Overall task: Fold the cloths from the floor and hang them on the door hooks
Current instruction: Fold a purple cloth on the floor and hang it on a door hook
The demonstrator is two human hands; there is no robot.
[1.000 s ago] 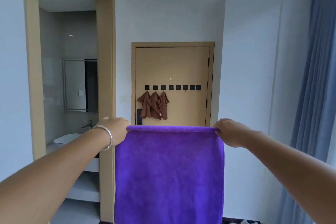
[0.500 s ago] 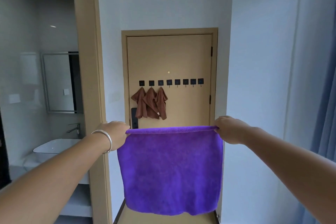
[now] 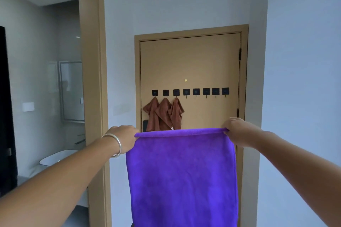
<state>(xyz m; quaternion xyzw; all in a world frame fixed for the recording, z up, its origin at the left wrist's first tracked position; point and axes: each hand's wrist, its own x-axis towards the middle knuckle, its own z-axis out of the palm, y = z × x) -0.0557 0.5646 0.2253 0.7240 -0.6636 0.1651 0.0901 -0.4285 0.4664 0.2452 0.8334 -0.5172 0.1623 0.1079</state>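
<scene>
The purple cloth (image 3: 181,177) is hanging stretched between the two hands, out in front of the person at about chest height. The left hand (image 3: 123,139) is gripping the cloth's upper left corner, its fingers curled over the top edge, and a silver bangle (image 3: 116,143) is sitting on that wrist. The right hand (image 3: 238,131) is gripping the upper right corner in the same way, with the knuckles facing the camera. The two hands are holding well apart at nearly the same height, so the top edge is running taut and almost level between them.

The cloth is looking plush and evenly purple, with a rolled or doubled rim along the top. It is dropping straight down as a flat sheet with hardly a wrinkle, its sides widening slightly toward the bottom, and its lower edge is running out of view at the bottom of the picture.

Far behind the cloth, a tan door (image 3: 190,64) is standing closed in a matching frame. A row of eight black door hooks (image 3: 191,91) is crossing it. Three brown cloths (image 3: 163,114) are hanging bunched from the three leftmost hooks, just touching one another, while the five hooks to the right are bare. The purple cloth's top edge is covering the lower ends of the brown cloths. To the left, an open doorway is showing a bathroom with a white basin (image 3: 55,157) and a mirror (image 3: 72,91).
</scene>
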